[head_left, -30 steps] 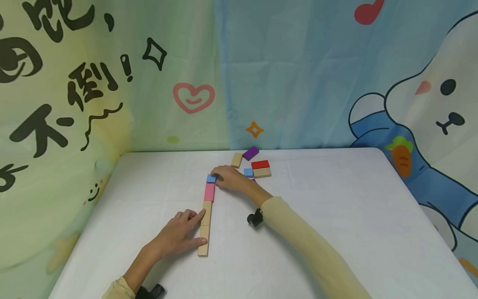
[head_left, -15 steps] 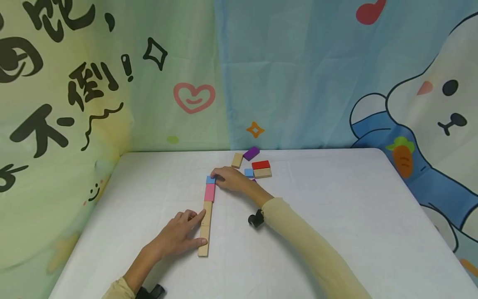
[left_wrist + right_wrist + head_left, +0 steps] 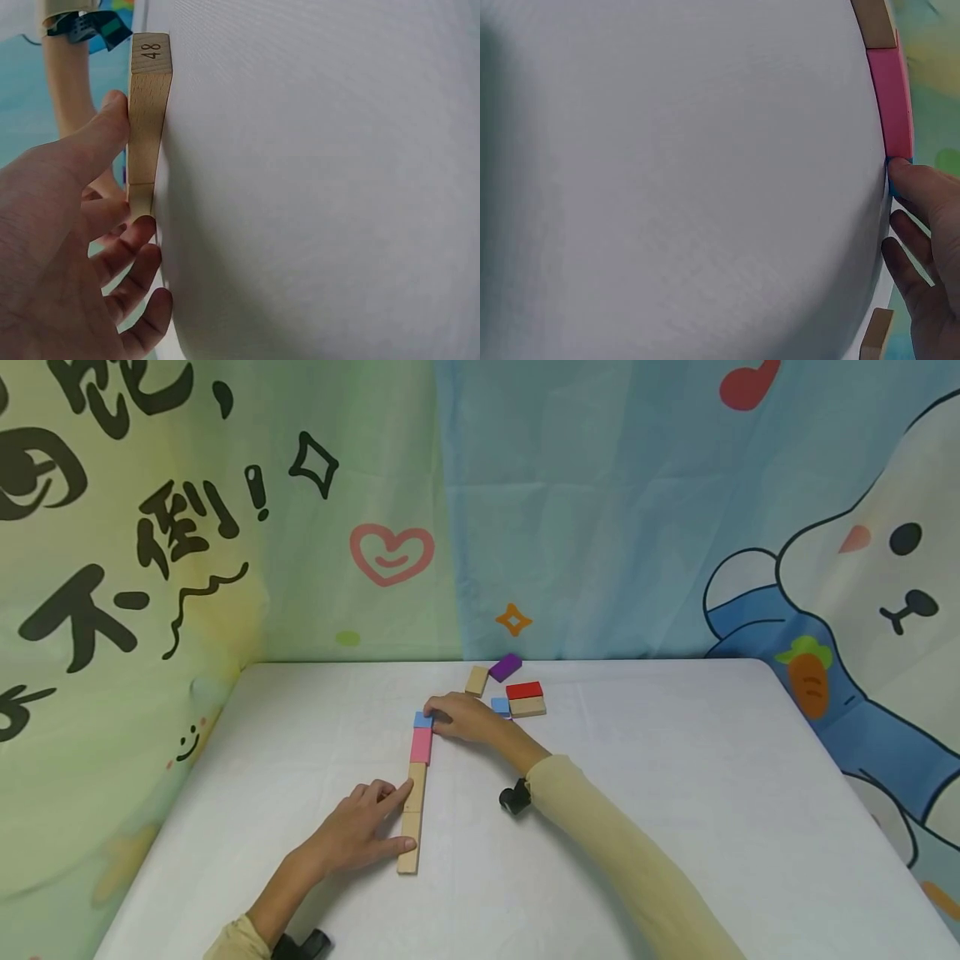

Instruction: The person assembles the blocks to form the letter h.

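A straight row of blocks runs away from the person in the head view. Two bare wooden blocks form its near part, the nearer block (image 3: 408,862) and the farther block (image 3: 416,797). Beyond them lie a pink block (image 3: 421,746) and a small blue block (image 3: 423,720) at the far end. My left hand (image 3: 352,831) rests its thumb on the nearer wooden block and its extended index finger on the farther one. The nearer block's end (image 3: 151,52) bears the number 48. My right hand (image 3: 467,718) pinches the blue block, thumb (image 3: 906,176) beside the pink block's end.
Behind the right hand lie a loose wooden block (image 3: 476,681), a purple block (image 3: 506,667), another blue block (image 3: 500,707), and a red block (image 3: 523,690) against a wooden one (image 3: 527,706). A printed curtain (image 3: 585,527) hangs along the white table's (image 3: 675,760) back edge.
The blue block's top shows slightly shorter than one second ago, its far edge a little nearer the pink block. Both hands keep practically the same place.
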Demonstrator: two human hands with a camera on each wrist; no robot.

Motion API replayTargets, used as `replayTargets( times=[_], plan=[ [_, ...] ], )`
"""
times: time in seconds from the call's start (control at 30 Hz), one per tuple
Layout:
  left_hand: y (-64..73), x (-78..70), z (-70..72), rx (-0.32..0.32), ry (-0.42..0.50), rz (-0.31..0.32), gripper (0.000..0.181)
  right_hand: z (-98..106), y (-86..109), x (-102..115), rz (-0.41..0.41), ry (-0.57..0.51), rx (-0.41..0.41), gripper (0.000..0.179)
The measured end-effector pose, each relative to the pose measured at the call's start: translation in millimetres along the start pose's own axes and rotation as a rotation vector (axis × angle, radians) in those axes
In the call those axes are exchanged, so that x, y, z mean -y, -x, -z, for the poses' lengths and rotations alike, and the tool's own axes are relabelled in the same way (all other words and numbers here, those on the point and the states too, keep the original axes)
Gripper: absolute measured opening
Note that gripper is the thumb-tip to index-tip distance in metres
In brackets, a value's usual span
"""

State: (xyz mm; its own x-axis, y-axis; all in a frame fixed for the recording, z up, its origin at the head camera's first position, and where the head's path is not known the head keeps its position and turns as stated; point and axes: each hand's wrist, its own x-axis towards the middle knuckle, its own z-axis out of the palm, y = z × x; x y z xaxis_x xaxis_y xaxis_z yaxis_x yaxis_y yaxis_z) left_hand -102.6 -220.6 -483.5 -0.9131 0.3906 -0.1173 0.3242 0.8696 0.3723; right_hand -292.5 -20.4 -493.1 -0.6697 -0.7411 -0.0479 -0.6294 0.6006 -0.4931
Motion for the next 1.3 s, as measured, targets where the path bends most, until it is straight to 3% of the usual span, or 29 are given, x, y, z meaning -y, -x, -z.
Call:
replayTargets(
  times=[0.37, 0.53, 0.67, 0.83, 1.13, 1.3],
  plan=[
    [0.7, 0.7, -0.9, -0.016, -0.014, -0.011, 0.082, -1, -1.6, -2, 0.037, 0.012, -0.005, 0.026],
    [0.8, 0.1, -0.1, -0.008, -0.005, -0.001, 0.082, -1, -3.2, -2, 0.081, -0.018, -0.026, 0.037],
    [0.6, 0.4, 0.7, -0.011, 0.003, -0.010, 0.081, -1, -4.3, 0, 0.140, 0.057, 0.007, 0.045],
    [0.7, 1.0, 0.7, -0.015, 0.009, -0.021, 0.080, 0, -3.6, 3, 0.194, 0.119, 0.031, 0.041],
    [1.6, 0.4, 1.9, 0.006, 0.031, 0.002, 0.082, -3, -0.7, 5, 0.179, 0.079, 0.008, 0.042],
    [0.7, 1.4, -0.4, 0.003, 0.029, 0.009, 0.082, 11, 21.2, 1, 0.110, 0.043, -0.064, 0.047]
  ],
)
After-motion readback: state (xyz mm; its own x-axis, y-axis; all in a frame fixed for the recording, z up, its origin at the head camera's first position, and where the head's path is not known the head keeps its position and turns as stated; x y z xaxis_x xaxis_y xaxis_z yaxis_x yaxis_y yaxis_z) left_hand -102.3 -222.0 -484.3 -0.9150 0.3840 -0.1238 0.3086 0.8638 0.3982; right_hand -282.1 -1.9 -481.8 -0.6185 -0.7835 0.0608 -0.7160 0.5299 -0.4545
